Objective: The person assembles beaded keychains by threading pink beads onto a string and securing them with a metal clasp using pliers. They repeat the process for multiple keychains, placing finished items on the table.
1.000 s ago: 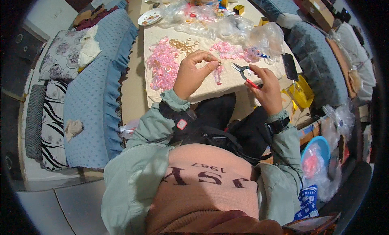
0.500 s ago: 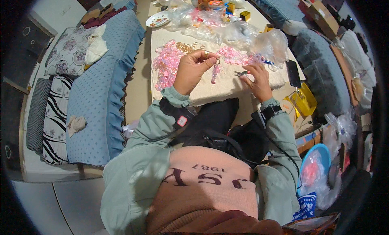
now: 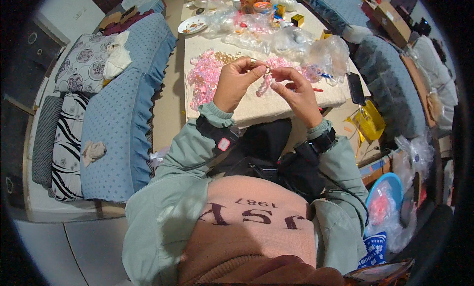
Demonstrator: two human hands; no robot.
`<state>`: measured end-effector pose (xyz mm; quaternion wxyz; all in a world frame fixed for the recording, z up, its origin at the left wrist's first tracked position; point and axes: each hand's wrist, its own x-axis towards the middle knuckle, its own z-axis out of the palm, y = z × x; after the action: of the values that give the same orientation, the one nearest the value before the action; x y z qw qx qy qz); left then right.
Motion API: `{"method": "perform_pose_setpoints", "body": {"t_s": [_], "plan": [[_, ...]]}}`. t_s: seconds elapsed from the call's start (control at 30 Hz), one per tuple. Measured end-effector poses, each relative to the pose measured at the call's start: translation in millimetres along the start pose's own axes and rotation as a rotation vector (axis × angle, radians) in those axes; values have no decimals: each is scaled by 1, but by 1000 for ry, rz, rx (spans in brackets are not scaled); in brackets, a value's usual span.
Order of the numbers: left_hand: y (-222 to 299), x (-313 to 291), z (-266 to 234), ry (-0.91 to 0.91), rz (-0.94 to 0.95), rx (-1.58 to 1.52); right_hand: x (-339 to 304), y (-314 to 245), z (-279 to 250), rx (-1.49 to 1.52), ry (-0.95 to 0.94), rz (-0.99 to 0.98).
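Over the cloth-covered table (image 3: pixel 291 108), my left hand (image 3: pixel 234 86) is closed in a pinch on a small gold ring (image 3: pixel 267 69). From the ring hangs a short pink beaded strand (image 3: pixel 263 86). My right hand (image 3: pixel 301 96) is beside it, index fingertip by the ring and thumb near the strand. Red-handled pliers (image 3: pixel 318 90) stick out behind the right palm; their jaws are hidden. A large heap of pink beaded pieces (image 3: pixel 201 76) lies left of my hands. Gold rings (image 3: pixel 226 57) are scattered beyond the left hand, and more pink pieces (image 3: pixel 280 62) lie beyond both hands.
Clear plastic bags (image 3: pixel 328 54) crowd the table's far half, with a patterned plate (image 3: pixel 192 25) at its left edge. A dark phone (image 3: pixel 355 88) and a yellow basket (image 3: pixel 371 120) are at the right. A blue-covered sofa (image 3: pixel 118 113) stands on the left.
My right hand has moved left and up to the ring and strand held by the left. The plier jaws, in sight before, are now hidden. The left hand has barely shifted.
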<state>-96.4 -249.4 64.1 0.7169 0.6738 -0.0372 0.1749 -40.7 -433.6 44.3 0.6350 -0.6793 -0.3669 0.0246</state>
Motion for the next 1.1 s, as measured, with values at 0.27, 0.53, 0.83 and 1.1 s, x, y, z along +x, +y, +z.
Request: {"method": "perform_pose_setpoints", "body": {"t_s": [0.27, 0.53, 0.83, 1.1], "plan": [[4, -4, 4, -21, -1, -24, 0, -11, 9, -72, 15, -88], [6, -5, 8, -42, 21, -5, 2, -35, 0, -189, 115, -128], [5, -14, 19, -177, 68, -43, 6, -43, 2, 62, 135, 22], [-11, -25, 18, -325, -30, -97, -1, -48, -7, 151, 143, 61]]}}
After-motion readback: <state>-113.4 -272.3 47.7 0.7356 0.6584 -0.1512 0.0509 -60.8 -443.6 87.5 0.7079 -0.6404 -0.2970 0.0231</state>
